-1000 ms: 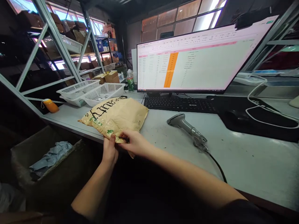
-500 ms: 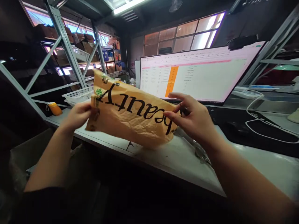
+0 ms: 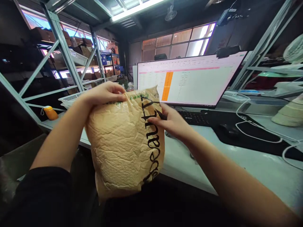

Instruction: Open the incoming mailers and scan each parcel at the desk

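The bag [image 3: 120, 148] swung upright, below left grip [image 3: 105, 93].

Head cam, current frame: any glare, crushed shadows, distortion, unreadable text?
All head view: ceiling light and window blown out at right; near-black below the bag; right forearm looks stretched; bag lettering legible, monitor rows too small to read.

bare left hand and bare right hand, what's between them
The head view shows a crinkled, black-lettered tan package between the left hand and right hand.
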Available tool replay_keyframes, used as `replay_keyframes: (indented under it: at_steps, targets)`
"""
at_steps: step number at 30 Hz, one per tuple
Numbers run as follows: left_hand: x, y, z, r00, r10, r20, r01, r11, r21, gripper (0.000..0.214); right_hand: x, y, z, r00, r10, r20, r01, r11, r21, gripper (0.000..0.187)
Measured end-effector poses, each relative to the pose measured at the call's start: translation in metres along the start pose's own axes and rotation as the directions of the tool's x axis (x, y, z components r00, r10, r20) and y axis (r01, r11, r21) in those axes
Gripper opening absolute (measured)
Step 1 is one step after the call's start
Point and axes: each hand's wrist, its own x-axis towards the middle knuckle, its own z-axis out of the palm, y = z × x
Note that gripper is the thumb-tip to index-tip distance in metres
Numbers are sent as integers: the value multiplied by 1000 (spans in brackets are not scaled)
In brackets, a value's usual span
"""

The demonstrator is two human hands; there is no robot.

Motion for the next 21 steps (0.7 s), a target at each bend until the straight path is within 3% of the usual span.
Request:
replay_keyframes:
  at_steps: [2,3,4,6,8,9,11,14,17,21]
  targets:
    - [16,-23,44,993,-2,-118,20,988,155,39,-3,28,13,981,172,86,-176,983,44,39]
    - [18,-33,73,983,17,-182,17,983,180,48,-7,42,18,964,250,94,-247,968,-42,31]
    - [17,-43,105,987,20,-160,1,991,136,57,-13,56,23,948,308,85,-286,937,-201,26]
    - [7,-59,170,994,-95,-46,92,994,-61,59,-27,79,28,920,385,73,-286,787,-546,20]
    - [-6,-71,219,991,-129,36,131,988,-76,55,-40,92,30,897,434,81,-249,649,-719,20]
    - [-11,-77,234,989,-138,58,143,986,-81,56,-45,95,30,889,450,80,-246,619,-746,20]
    - [-13,-87,244,988,-135,74,141,987,-71,55,-49,95,29,888,455,63,-261,613,-746,20]
    - [-6,-100,233,989,-137,49,139,989,-49,54,-48,91,27,923,384,-10,-267,622,-736,23]
    - [-2,-106,222,989,-148,9,148,989,-19,51,-49,91,28,962,259,-83,-246,698,-672,22]
    - [-11,-99,227,995,-98,-20,98,995,-3,30,-54,100,33,983,138,-122,-183,815,-550,23]
